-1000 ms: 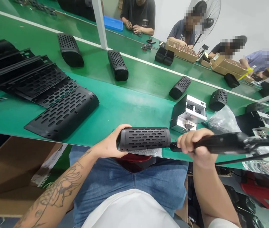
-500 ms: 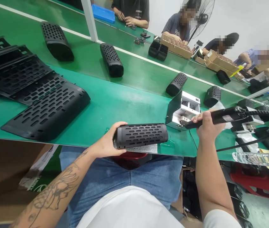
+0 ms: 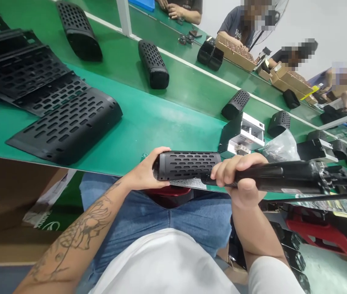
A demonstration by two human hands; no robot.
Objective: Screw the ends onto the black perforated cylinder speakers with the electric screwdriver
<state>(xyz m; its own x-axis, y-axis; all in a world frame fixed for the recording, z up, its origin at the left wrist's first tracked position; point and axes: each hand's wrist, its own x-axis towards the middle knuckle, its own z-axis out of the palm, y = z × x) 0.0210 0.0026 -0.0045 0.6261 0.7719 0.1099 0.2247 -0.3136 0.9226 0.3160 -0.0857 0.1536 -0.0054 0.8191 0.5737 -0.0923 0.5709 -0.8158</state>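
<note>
My left hand (image 3: pixel 147 172) grips the left end of a black slotted speaker housing (image 3: pixel 185 164), thumb and fingers on opposite edges. The housing lies level at the front edge of the green work surface, slots upward. In my right hand (image 3: pixel 242 177) is a black electric screwdriver (image 3: pixel 280 175), fingers wrapped round its body. Its front end reaches the housing's near right edge; the tip's exact contact is hard to make out. Behind my right hand stands a silver and black screw feeder (image 3: pixel 245 132).
Several flat slotted panels (image 3: pixel 69 122) overlap on the left. More black housings (image 3: pixel 153 63) stand along the green line behind. A clear plastic bag (image 3: pixel 281 146) is beside the feeder. Co-workers sit across the line near cardboard trays (image 3: pixel 234 52). A red stool (image 3: pixel 326 232) is at lower right.
My right hand has brought the electric screwdriver from the screw feeder leftward and down to the housing. My left hand keeps its hold. The whole view has shifted slightly.
</note>
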